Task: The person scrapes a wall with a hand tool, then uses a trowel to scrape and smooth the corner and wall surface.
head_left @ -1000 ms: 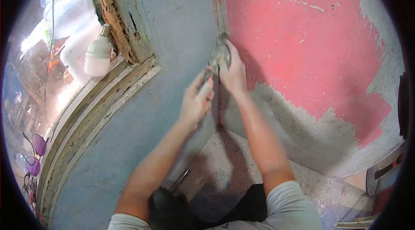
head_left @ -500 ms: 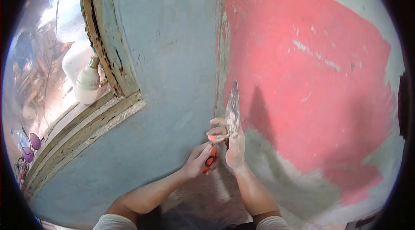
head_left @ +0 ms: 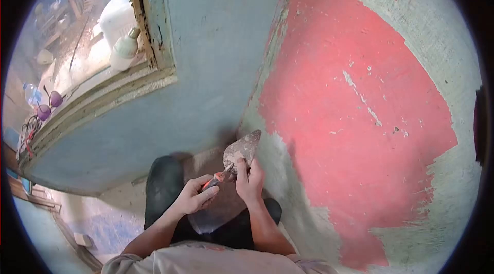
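Note:
A pointing trowel [head_left: 242, 150] with a stained, leaf-shaped blade lies across both hands, its tip toward the upper right. Its orange and black handle is wrapped by the fingers of my left hand [head_left: 196, 195]. My right hand [head_left: 250, 181] pinches the lower right edge of the blade, thumb on the upper face. Pale dried material coats part of the blade. The fingers beneath it are hidden. Both hands are low, in front of my bent knees, close to the corner of the walls.
On the right, the wall bears a large pink patch [head_left: 350, 99] with pale scratches. A blue-grey wall [head_left: 216, 32] is on the left. The window sill [head_left: 108, 86] holds a light bulb [head_left: 125, 51] and purple sunglasses [head_left: 50, 105]. A small pale block [head_left: 82, 240] lies at lower left.
The view has tilted down and shifted, bringing my knees and the floor into sight. The trowel has turned from edge-on to showing its blade face, and my right hand now pinches the blade.

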`<control>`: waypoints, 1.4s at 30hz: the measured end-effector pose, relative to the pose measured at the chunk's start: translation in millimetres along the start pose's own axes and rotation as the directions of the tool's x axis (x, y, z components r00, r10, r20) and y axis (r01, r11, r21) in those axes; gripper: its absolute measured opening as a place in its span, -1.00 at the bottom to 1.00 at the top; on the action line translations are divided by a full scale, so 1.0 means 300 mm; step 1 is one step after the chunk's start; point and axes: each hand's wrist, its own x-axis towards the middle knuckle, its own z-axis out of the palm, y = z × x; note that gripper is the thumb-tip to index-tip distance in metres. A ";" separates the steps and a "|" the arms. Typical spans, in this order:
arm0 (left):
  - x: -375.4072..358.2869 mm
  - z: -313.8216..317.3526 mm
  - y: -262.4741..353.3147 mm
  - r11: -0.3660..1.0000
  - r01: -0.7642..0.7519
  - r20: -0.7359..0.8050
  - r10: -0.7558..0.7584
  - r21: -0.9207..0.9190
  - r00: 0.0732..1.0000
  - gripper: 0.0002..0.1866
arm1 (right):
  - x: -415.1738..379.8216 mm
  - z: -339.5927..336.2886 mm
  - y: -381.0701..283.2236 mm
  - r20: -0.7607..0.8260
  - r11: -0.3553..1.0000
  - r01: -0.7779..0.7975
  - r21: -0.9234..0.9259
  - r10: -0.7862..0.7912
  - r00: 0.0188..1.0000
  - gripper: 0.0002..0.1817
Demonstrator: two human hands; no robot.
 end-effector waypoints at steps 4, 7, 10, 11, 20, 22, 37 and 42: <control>-0.032 0.016 -0.025 1.000 -0.009 0.114 0.011 -0.022 0.993 -0.63 | 0.033 -0.034 0.007 -0.094 0.938 0.159 -0.309 -0.197 0.976 -0.74; 0.006 0.019 0.024 0.997 -0.074 0.169 0.076 -0.018 0.983 -0.63 | 0.093 -0.007 -0.067 -0.191 0.935 0.204 -0.290 -0.266 0.945 -0.70; 0.066 -0.007 0.070 0.992 -0.077 0.169 0.094 -0.102 0.981 -0.62 | 0.186 0.004 -0.129 -0.185 0.919 0.121 -0.376 -0.203 0.962 -0.66; 0.086 -0.019 0.091 0.989 -0.093 0.177 0.112 -0.114 0.978 -0.62 | 0.219 0.016 -0.145 -0.200 0.899 0.109 -0.425 -0.211 0.957 -0.64; 0.299 -0.111 0.338 0.901 -0.426 0.112 0.416 0.084 0.902 -0.37 | 0.536 0.084 -0.280 -0.382 0.880 0.047 -0.472 -0.252 0.889 -0.65; 0.390 -0.141 0.345 0.684 -0.647 0.088 0.661 0.338 0.745 -0.45 | 0.605 0.110 -0.275 -0.386 0.875 0.022 -0.484 -0.236 0.892 -0.66; 0.463 -0.180 0.598 0.714 -0.624 0.085 0.634 0.317 0.769 -0.49 | 0.793 0.163 -0.394 -0.476 0.856 0.095 -0.508 -0.371 0.797 -0.70; 0.465 -0.196 0.546 0.664 -0.653 0.118 0.662 0.365 0.740 -0.48 | 0.756 0.168 -0.321 -0.463 0.883 0.078 -0.463 -0.316 0.828 -0.71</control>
